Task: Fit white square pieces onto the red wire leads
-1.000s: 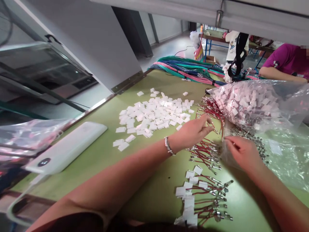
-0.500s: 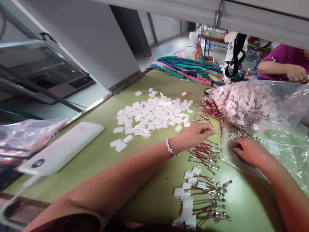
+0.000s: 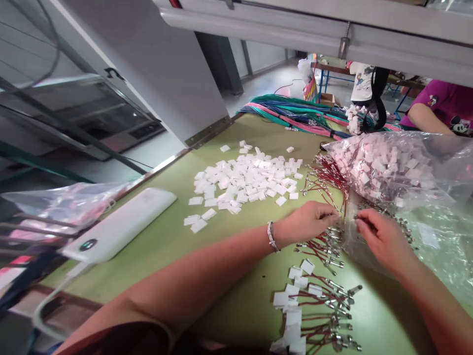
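My left hand (image 3: 308, 222), with a silver bracelet on the wrist, rests on the green table (image 3: 236, 296) with fingertips pinched on a short red wire among a loose pile of red wires with metal terminals (image 3: 320, 241). My right hand (image 3: 380, 236) lies on the edge of a clear plastic bag (image 3: 391, 167), fingers curled over small metal terminals; whether it grips one I cannot tell. A pile of small white connector housings (image 3: 247, 180) lies beyond my left hand. Near me lies a row of red wires fitted with white housings (image 3: 314, 305).
A white power bank (image 3: 118, 229) lies at the left by another plastic bag (image 3: 62, 204). Bundles of green, pink and blue cables (image 3: 295, 111) lie at the far edge. A person in a magenta shirt (image 3: 439, 106) sits at the far right.
My left hand has drawn back toward me along the red wires. My right hand has shifted on the bag edge. The view has tilted slightly.
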Demonstrator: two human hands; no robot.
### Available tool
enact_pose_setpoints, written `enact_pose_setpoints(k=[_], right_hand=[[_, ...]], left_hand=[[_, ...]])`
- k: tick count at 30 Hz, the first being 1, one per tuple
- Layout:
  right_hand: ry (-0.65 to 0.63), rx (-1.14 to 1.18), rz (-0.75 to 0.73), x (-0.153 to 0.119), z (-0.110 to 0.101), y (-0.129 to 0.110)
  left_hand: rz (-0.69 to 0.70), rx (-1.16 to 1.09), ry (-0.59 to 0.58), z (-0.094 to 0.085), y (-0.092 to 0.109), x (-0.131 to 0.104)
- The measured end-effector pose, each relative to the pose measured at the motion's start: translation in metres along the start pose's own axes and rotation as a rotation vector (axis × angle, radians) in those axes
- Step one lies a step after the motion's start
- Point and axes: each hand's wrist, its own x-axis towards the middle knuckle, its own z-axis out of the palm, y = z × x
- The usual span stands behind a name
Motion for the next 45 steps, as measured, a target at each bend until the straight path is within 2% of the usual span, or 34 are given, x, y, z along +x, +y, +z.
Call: enact_pose_setpoints(k=[3, 6, 8, 11, 15, 19, 22, 25, 27, 29, 31, 34, 37, 40, 43, 45], right_hand=[[0.091, 0.108, -0.1, -0.005, 0.014, -0.014], [0.114, 0.14, -0.14, -0.007, 0.021, -0.015], [0.085, 0.146, -0.141, -0.006, 0.021, -0.013], [-0.019, 0.167, -0.092, -0.006, 0.018, -0.012], [-0.172, 0.27, 0.019, -0.008, 0.016, -0.017], [-0.156, 0.302, 0.07, -0.007, 0.019, -0.015], [-0.111, 0.188, 0.001, -0.006, 0.024, -0.008], [-0.05, 0.022, -0.12, -0.01, 0.032, -0.005], [0.0, -0.12, -0.203, -0.013, 0.037, -0.006], [0.03, -0.235, -0.264, -0.015, 0.039, -0.008], [0.05, -0.265, -0.295, -0.015, 0.037, -0.008], [0.087, -0.211, -0.266, -0.01, 0.026, -0.003], [0.117, -0.193, -0.148, -0.002, 0.012, 0.009], [0.055, -0.282, 0.031, 0.006, -0.005, 0.026], [-0.059, -0.384, 0.117, 0.01, -0.018, 0.04], [-0.131, -0.43, 0.125, 0.01, -0.022, 0.045]], left_hand=[[0.017, 0.007, -0.029, 0.004, 0.001, -0.002], [0.02, 0.053, -0.041, 0.005, 0.001, -0.002], [0.038, 0.12, -0.043, 0.004, 0.001, -0.003], [0.144, 0.341, -0.064, 0.002, 0.0, -0.005], [0.296, 0.639, -0.164, 0.0, 0.001, -0.008], [0.311, 0.661, -0.163, -0.006, -0.002, -0.006], [0.328, 0.609, -0.068, -0.017, -0.008, -0.001], [0.328, 0.373, 0.194, -0.025, -0.012, 0.001], [0.262, 0.152, 0.383, -0.026, -0.013, 0.001], [0.155, -0.022, 0.471, -0.027, -0.012, 0.002], [0.062, -0.129, 0.447, -0.029, -0.011, 0.002], [-0.044, -0.227, 0.314, -0.032, -0.008, 0.003], [-0.163, -0.304, 0.162, -0.034, -0.006, 0.003], [-0.249, -0.35, 0.051, -0.037, -0.005, 0.004], [-0.235, -0.218, 0.014, -0.041, -0.006, 0.004], [-0.144, -0.026, 0.017, -0.045, -0.012, 0.005]])
